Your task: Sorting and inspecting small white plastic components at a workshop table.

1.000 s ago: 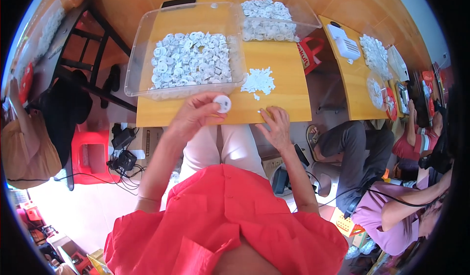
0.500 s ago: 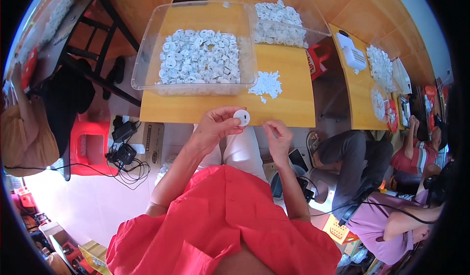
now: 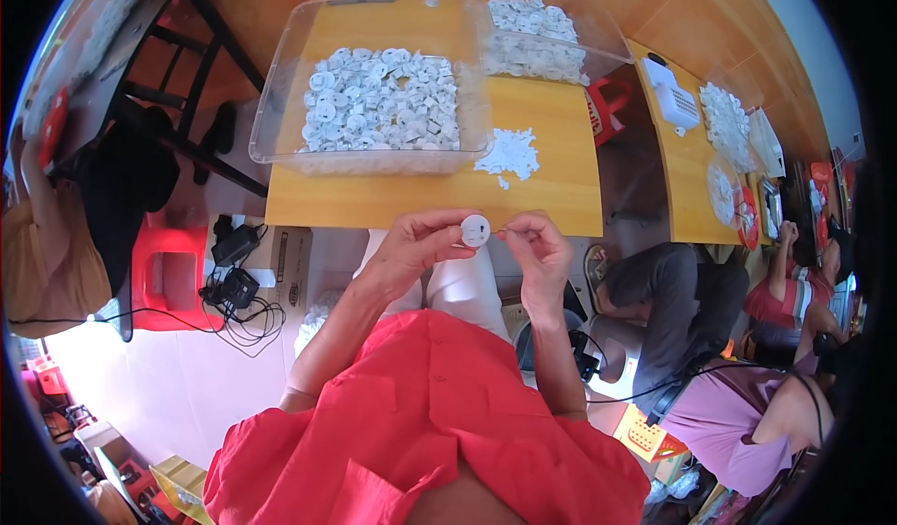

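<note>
My left hand (image 3: 408, 254) pinches a round white plastic disc (image 3: 476, 232) with a small dark slot in its face, just off the table's near edge. Close to the disc's right side is my right hand (image 3: 542, 259), its thumb and forefinger pressed together. What sits in that pinch is too small to make out. Beyond both hands lies a loose pile of small white pieces (image 3: 509, 154) on the wooden table (image 3: 374, 205). A large clear plastic bin (image 3: 260, 142) stands there too, heaped with white plastic parts (image 3: 378, 100).
A second clear bin (image 3: 612, 50) with similar white parts stands at the back right. Another table (image 3: 687, 198) carries a white device (image 3: 670, 95). On the left are a red stool (image 3: 168, 282) and tangled black cables (image 3: 245, 315). Other people sit on both sides.
The disc and my left hand have moved slightly right and the disc has tilted. My right hand has come in to the disc's edge, its fingers still pinched.
</note>
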